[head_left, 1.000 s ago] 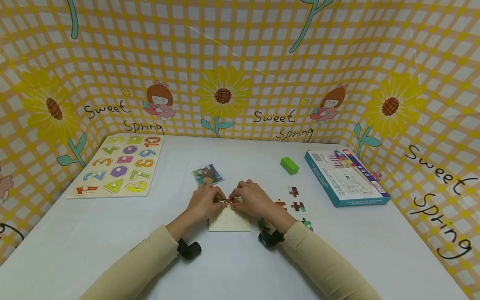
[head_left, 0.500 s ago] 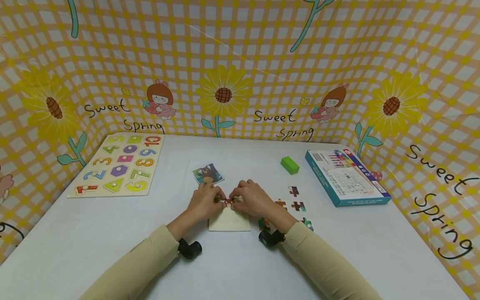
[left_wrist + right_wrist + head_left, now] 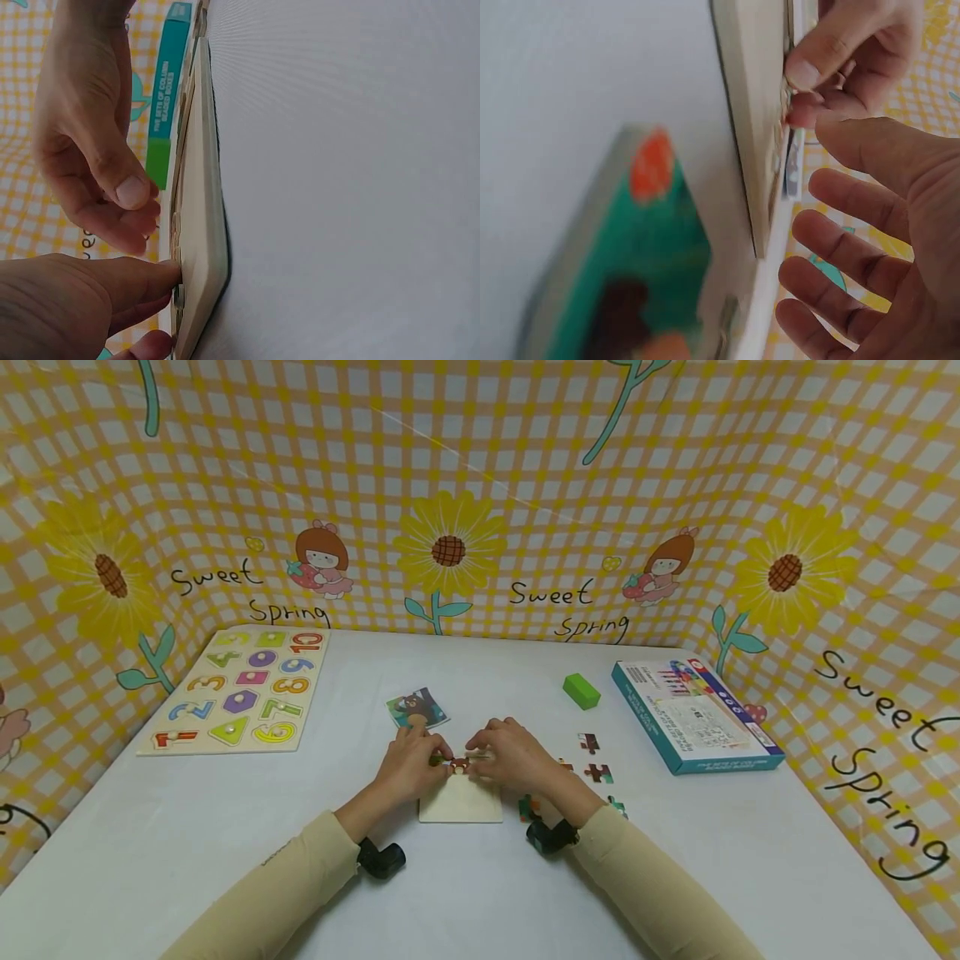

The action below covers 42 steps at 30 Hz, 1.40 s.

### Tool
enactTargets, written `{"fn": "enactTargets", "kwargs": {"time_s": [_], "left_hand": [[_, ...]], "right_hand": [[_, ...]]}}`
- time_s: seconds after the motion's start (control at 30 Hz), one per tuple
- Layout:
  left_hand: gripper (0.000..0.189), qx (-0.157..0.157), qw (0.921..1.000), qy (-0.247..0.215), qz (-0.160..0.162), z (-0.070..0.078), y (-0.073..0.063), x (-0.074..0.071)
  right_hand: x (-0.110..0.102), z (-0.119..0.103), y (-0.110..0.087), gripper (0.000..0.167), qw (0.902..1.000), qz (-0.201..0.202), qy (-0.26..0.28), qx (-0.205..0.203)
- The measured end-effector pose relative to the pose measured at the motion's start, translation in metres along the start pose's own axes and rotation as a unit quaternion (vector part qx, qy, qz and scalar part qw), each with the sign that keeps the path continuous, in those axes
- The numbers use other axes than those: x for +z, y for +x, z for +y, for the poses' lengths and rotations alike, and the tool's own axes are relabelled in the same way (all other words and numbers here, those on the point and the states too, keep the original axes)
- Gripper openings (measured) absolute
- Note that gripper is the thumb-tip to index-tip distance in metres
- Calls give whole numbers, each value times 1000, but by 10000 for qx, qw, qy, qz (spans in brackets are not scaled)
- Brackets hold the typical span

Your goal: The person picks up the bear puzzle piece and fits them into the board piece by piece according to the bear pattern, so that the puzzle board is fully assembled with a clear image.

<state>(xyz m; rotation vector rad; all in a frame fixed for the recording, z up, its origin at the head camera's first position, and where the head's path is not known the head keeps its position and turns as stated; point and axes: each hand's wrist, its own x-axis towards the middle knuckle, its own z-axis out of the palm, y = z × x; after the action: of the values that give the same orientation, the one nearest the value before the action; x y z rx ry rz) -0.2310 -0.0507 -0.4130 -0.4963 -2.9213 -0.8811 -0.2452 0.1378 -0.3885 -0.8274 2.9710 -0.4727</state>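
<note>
A pale wooden puzzle board lies in front of me, with brown jigsaw pieces at its far edge. My left hand pinches a puzzle piece at the board's far left, thumb against it; fingers partly hide that piece. In the right wrist view, my right hand has its fingers spread and loosely bent, holding nothing, just off the board's far right. Several loose jigsaw pieces lie right of the board, some partly behind my right forearm. A bear picture card lies beyond my left hand.
A number-and-shape peg board lies at the back left. At the right stand a green block and a flat teal-edged box. A checked cloth with sunflowers walls the table's back and sides.
My right hand has let go at the board's far edge and moved slightly right, its fingers loosening. The left hand has stayed in place on the puzzle piece.
</note>
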Motion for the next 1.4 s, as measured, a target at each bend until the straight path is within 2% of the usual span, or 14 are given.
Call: {"fn": "enactTargets", "kwargs": {"time_s": [0.23, 0.43, 0.77, 1.1, 1.4], "left_hand": [[9, 5, 10000, -21, 15, 0, 0, 0], [10, 8, 10000, -71, 44, 0, 0, 0], [11, -18, 9999, -78, 90, -1, -1, 1], [11, -20, 9998, -107, 155, -1, 0, 2], [11, 29, 9998, -76, 196, -2, -1, 2]], "right_hand": [[-12, 13, -10, 30, 9990, 183, 359, 211], [-24, 27, -20, 32, 9975, 334, 372, 501], [-39, 65, -38, 34, 9937, 561, 380, 896], [-47, 103, -51, 34, 9863, 391, 363, 1564], [-49, 131, -57, 35, 9840, 55, 329, 1749]]}}
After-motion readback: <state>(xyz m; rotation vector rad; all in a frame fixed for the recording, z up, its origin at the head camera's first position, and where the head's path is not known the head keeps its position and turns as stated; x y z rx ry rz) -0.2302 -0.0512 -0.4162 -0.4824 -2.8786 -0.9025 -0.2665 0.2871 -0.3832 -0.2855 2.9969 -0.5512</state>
